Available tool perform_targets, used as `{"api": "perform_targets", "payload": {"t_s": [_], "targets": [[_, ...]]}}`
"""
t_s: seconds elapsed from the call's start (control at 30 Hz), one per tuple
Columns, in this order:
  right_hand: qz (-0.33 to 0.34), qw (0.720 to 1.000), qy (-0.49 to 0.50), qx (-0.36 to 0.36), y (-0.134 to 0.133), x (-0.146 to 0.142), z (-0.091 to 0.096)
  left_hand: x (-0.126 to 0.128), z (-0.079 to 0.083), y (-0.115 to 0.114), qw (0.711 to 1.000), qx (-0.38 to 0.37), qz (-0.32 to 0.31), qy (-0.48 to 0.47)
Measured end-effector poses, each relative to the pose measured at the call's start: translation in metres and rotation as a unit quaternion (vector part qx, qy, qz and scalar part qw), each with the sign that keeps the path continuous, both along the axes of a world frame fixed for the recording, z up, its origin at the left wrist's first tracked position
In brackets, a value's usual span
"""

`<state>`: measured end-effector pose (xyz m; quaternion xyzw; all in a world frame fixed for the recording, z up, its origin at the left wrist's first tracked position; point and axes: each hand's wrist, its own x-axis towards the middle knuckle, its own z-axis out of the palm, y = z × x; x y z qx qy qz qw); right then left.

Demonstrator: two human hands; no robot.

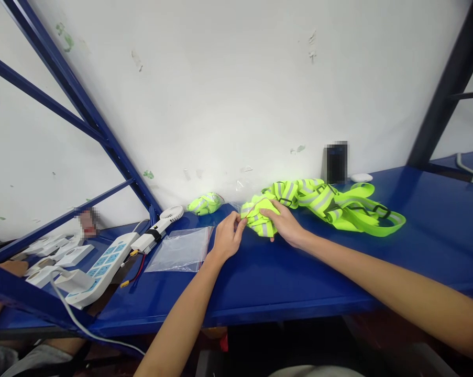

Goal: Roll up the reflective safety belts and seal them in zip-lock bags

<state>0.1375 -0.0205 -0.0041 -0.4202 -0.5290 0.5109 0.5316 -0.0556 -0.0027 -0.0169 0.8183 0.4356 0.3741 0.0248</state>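
Note:
My right hand (285,224) grips a folded bundle of neon yellow-green reflective straps (260,215) with grey stripes, just above the blue table. Clear plastic with a thin reddish line shows around the bundle's left side, apparently a zip bag (234,205). At that edge my left hand (228,234) is closed, thumb and fingers pinched together on the plastic. More loose reflective straps (318,201) with black buckles lie in a heap behind and to the right. Another bagged bundle (205,203) rests by the wall. Left of my left hand, a flat clear bag (179,250) lies on the table.
A small white fan (171,213) and a white power strip (106,267) with plugged-in adapters are at the left, near the blue rack post (114,152). A dark blurred device (336,163) leans on the wall beside a white oval object (361,178). Another person's arm (14,268) shows far left.

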Motion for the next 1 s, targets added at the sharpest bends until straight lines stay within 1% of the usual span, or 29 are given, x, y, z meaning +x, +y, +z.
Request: {"api": "perform_targets", "payload": {"t_s": [0.07, 0.17, 0.23, 0.3, 0.4, 0.57, 0.7, 0.77, 0.83, 0.9, 0.93, 1.0], "targets": [[-0.010, 1.000, 0.001, 0.003, 0.000, -0.001, 0.001, 0.001, -0.001, 0.000, 0.996, 0.051, 0.041, 0.058], [-0.027, 1.000, 0.002, 0.012, 0.001, -0.002, 0.000, 0.005, -0.002, 0.001, 0.973, 0.132, 0.104, 0.159], [-0.034, 0.999, -0.003, 0.018, 0.002, -0.002, -0.002, 0.006, -0.002, 0.001, 0.958, 0.168, 0.110, 0.206], [-0.041, 0.999, -0.007, 0.019, 0.002, -0.002, -0.003, 0.007, -0.003, 0.001, 0.949, 0.194, 0.096, 0.230], [-0.054, 0.998, -0.003, 0.019, 0.002, -0.003, -0.003, 0.006, -0.004, 0.000, 0.943, 0.226, 0.067, 0.237], [-0.071, 0.997, 0.007, 0.020, 0.002, -0.006, -0.004, 0.007, -0.006, -0.002, 0.941, 0.269, 0.005, 0.208], [-0.083, 0.996, -0.012, 0.031, 0.003, -0.006, -0.006, 0.010, -0.009, -0.003, 0.940, 0.282, -0.034, 0.190], [-0.088, 0.995, -0.023, 0.036, 0.005, -0.005, -0.007, 0.012, -0.009, -0.003, 0.946, 0.266, -0.045, 0.181], [-0.085, 0.996, -0.023, 0.035, 0.006, -0.005, -0.008, 0.013, -0.008, -0.003, 0.965, 0.215, -0.047, 0.144], [-0.072, 0.997, -0.013, 0.032, 0.007, -0.005, -0.008, 0.013, -0.005, -0.004, 0.988, 0.127, -0.054, 0.068], [-0.065, 0.997, -0.008, 0.031, 0.007, -0.005, -0.007, 0.013, -0.004, -0.004, 0.995, 0.076, -0.064, 0.023], [-0.055, 0.998, -0.009, 0.032, 0.006, -0.005, -0.008, 0.012, -0.002, -0.004, 0.995, -0.011, -0.089, -0.048]]}}
